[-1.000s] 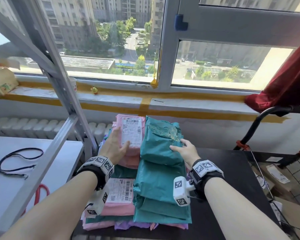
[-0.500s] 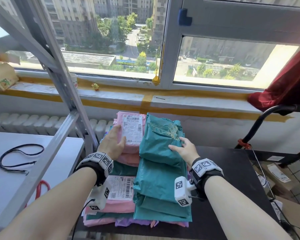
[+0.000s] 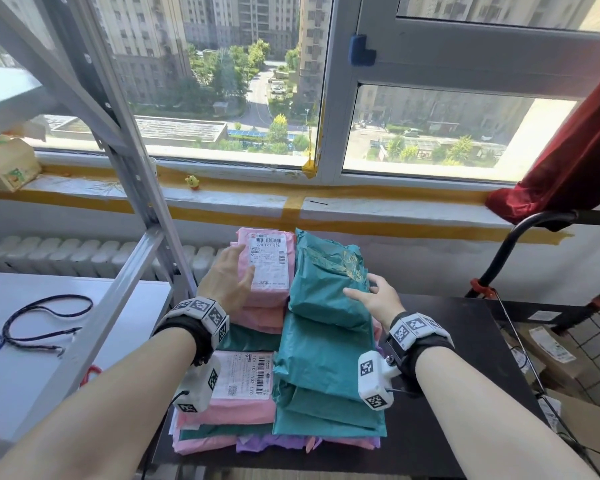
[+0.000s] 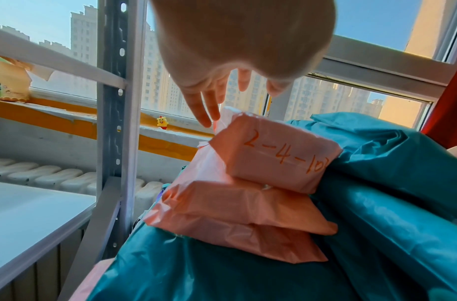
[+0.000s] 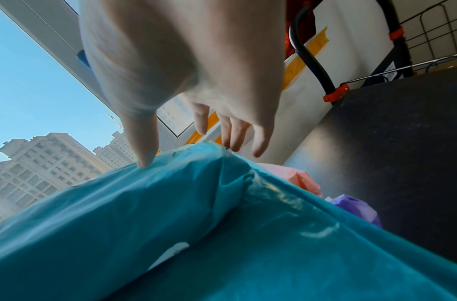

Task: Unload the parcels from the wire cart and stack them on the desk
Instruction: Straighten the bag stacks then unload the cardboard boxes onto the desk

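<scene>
The left hand [image 4: 222, 61] is seen with fingers [image 4: 204, 110] straight, spread above the pink parcel [image 4: 271, 158] marked "2-4-10", which is stacked on two pink parcels [image 4: 237, 222] amid teal parcels [image 4: 389, 183].

a black desk [image 3: 465, 358] carries a pile of parcels [image 3: 326, 358] on its 9 o'clock half: teal bags stacked toward 3, pink ones toward 9, a purple one [image 3: 267, 443] at the bottom. beside it at 9 o'clock, a white table [image 3: 49, 341] holds a dark cord [image 3: 45, 320].
</scene>
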Available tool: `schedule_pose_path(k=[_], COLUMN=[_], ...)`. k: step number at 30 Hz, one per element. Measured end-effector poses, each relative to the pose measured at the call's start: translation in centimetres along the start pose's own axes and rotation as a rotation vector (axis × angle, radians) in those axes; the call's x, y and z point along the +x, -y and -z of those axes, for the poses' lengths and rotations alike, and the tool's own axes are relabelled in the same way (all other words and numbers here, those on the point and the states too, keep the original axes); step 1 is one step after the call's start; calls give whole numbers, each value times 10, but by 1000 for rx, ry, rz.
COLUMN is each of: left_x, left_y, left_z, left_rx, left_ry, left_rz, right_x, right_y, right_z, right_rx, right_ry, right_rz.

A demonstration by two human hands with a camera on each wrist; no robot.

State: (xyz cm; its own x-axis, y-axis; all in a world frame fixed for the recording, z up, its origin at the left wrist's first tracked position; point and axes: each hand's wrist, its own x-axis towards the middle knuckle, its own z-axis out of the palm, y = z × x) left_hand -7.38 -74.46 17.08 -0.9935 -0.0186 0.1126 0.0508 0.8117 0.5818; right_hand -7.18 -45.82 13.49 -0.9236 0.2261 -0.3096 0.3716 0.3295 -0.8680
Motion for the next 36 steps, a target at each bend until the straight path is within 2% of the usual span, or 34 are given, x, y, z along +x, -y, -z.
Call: schedule_pose_path(k=[5, 9, 12, 16, 21, 28, 36], left_x=[-1, -4, -4, -2, -1, 1, -4], left_y=[-4, -3, -3, 6, 14, 10, -9], left_z=[2, 3, 2, -3, -8, -5, 9], left_rx=[39, 76, 126, 192, 187, 307, 282], left_ry=[-2, 123, 217, 286, 325, 351, 268], left_rz=[-40, -8, -24, -25, -5, -25, -80], right_x=[-10, -15, -17, -18, -17, -18, -28], right_y=[5, 23, 34, 34, 34, 32, 29], right_z=[0, -17, -38, -55, -60, -67, -49], right_rx=[-98, -276, -512, -643, -673, -692, -484], right_ry=[8, 69, 124, 149, 159, 162, 110], right_rz=[67, 140, 177, 141, 118, 103, 163])
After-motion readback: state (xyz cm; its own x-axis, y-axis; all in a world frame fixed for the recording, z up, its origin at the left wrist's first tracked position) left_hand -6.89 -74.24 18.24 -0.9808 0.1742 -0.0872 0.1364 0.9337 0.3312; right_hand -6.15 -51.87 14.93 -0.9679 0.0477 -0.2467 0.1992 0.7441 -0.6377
